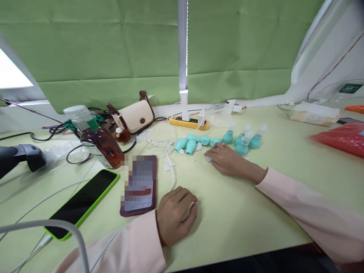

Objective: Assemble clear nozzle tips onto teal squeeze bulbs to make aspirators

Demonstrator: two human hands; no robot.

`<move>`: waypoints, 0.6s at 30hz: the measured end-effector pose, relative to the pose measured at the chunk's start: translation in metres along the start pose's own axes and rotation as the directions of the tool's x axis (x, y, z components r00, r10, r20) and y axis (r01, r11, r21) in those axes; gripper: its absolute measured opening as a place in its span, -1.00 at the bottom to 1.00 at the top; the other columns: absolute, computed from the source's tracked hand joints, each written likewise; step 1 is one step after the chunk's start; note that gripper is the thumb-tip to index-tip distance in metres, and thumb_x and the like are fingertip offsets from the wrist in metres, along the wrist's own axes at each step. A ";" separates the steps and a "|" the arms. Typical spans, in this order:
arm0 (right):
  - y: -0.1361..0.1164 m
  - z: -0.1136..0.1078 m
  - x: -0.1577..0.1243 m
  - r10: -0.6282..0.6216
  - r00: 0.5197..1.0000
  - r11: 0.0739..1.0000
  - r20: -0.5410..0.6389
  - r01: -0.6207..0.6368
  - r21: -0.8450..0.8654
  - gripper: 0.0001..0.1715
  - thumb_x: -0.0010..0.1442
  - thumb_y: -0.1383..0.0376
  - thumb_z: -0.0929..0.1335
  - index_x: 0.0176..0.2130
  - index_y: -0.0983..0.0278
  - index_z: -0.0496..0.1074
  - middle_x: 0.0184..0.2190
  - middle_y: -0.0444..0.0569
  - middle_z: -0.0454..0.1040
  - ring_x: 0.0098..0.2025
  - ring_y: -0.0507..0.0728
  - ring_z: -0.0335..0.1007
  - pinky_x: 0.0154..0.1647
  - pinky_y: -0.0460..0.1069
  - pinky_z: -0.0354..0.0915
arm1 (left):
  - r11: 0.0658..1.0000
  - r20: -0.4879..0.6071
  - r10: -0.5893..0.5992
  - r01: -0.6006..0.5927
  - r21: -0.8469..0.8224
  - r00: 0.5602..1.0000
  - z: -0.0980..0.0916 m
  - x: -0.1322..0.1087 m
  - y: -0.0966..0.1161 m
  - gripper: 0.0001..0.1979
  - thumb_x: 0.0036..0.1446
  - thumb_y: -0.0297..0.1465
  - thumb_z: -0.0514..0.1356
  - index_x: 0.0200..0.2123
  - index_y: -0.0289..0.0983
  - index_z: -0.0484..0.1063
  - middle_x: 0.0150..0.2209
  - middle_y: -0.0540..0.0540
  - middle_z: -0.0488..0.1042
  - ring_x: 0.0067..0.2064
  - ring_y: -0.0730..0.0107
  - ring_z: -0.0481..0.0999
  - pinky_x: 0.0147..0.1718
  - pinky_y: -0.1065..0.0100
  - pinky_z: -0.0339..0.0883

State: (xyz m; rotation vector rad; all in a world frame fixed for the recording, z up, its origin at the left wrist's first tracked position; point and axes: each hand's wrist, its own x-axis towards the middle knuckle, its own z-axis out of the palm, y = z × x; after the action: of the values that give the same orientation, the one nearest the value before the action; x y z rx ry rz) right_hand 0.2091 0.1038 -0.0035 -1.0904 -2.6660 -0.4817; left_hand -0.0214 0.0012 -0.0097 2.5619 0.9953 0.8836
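**Beside the bare teal bulbs (191, 147), fingertips rest at a small clear piece**

Just in front of the bulb cluster, a small translucent piece (208, 159) lies on the pale desk (218, 212), right by the fingertips of the person's right hand (224, 158). That hand is palm-down with its fingers bent and seems to touch the piece; from where I stand I can't tell whether it has hold of it. Around it sit the teal bulbs without tips, and to their right four nozzled bulbs (255, 141) stand upright with pale points.

I'd judge the step in hand to be picking up, or positioning, that loose piece. The next move seems to call for a fine thumb-and-finger pinch that doesn't nudge the bulbs, which look light and round enough to roll.

Nearer the desk's edge, the left hand (176, 214) rests loosely curled, a gap between thumb and fingers; whether anything is tucked inside I can't tell. Close beside it lies a dark-red phone (138, 185), then a green-cased phone (82, 204). Farther back are a bottle of amber liquid (98, 140), a cream bag (138, 117) and a yellow power strip (187, 123).
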 end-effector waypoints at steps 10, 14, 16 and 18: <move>-0.055 -0.014 -0.002 -0.079 0.905 0.880 -0.419 0.260 0.396 -0.75 0.05 0.37 0.28 -0.20 0.28 0.27 -0.35 -0.01 0.40 -0.27 0.08 0.25 -0.29 0.02 0.23 | 0.821 -0.074 -0.435 0.362 -0.441 0.897 -0.001 0.005 -0.002 -0.70 0.03 -0.36 0.09 -0.13 -0.27 0.21 -0.34 -0.06 0.38 -0.39 0.48 0.37 -0.42 0.43 0.34; -0.084 -0.020 -0.007 -0.066 0.873 0.826 -0.483 0.319 0.464 -0.71 0.03 0.44 0.28 -0.19 0.27 0.23 -0.35 -0.01 0.39 -0.32 0.05 0.26 -0.35 -0.01 0.25 | 0.823 -0.044 -0.421 0.362 -0.437 0.906 0.000 0.006 -0.003 -0.78 0.00 -0.34 0.12 -0.25 -0.29 0.34 -0.36 -0.07 0.43 -0.38 0.44 0.40 -0.41 0.42 0.35; -0.084 -0.022 -0.008 -0.101 0.894 0.808 -0.437 0.330 0.488 -0.69 0.02 0.39 0.30 -0.17 0.29 0.23 -0.34 0.01 0.38 -0.30 0.07 0.24 -0.32 0.00 0.25 | 0.851 -0.041 -0.405 0.360 -0.382 0.913 0.000 0.006 -0.002 -0.83 -0.02 -0.36 0.14 -0.33 -0.31 0.37 -0.42 -0.06 0.44 -0.45 0.46 0.39 -0.45 0.42 0.33; -0.075 -0.023 -0.006 -0.101 0.924 0.769 -0.369 0.307 0.560 -0.60 0.00 0.28 0.32 -0.13 0.31 0.20 -0.30 0.04 0.35 -0.24 0.10 0.23 -0.26 0.04 0.24 | 0.889 -0.067 -0.378 0.341 -0.307 0.924 0.001 0.005 -0.001 -0.87 -0.06 -0.40 0.15 -0.38 -0.32 0.36 -0.49 -0.03 0.42 -0.52 0.48 0.36 -0.50 0.43 0.30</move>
State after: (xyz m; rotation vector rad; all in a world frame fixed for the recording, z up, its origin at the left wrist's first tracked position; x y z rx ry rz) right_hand 0.1619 0.0402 -0.0002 -0.4720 -2.3752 0.1757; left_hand -0.0182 0.0050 -0.0083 2.0114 1.2244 1.0040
